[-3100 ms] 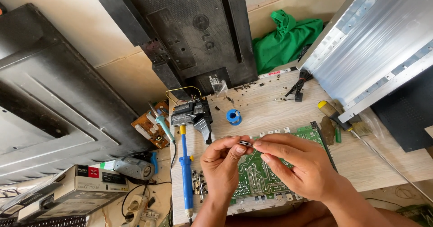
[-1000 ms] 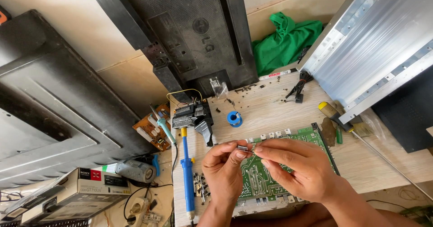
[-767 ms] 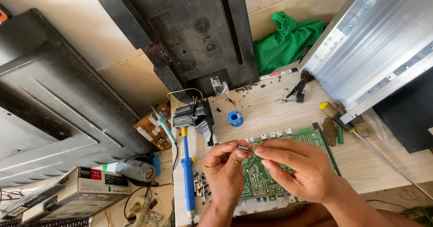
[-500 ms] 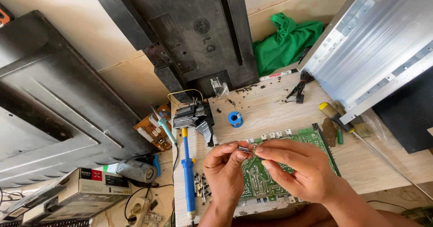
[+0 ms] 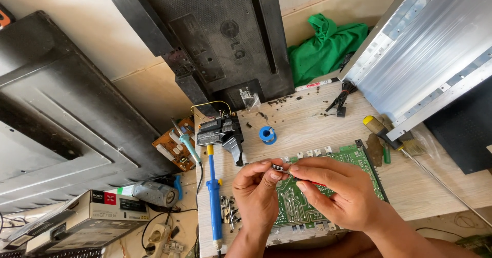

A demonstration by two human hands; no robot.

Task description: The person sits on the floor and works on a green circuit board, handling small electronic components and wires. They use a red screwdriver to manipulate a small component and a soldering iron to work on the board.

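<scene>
**Both hands pinched together above the circuit board**

The left hand (image 5: 256, 196) and right hand (image 5: 335, 194) rise from the bottom edge and meet over the green circuit board's (image 5: 302, 209) near-left part, fingertips (image 5: 271, 166) pinched together, palms turned inward, wrists bent.

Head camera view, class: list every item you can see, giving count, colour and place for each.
circuit board: one, green, on the table under the hands
small component: one, dark, pinched between both hands
desoldering pump: one, blue, table's left edge
solder spool: one, blue, above the board
cloth: one, green, against the wall
screwdriver: one, yellow handle, right of the board
back cover: one, black, leaning on the wall
table: one, pale wood
left hand: one, on the component
right hand: one, fingers on the component
</scene>
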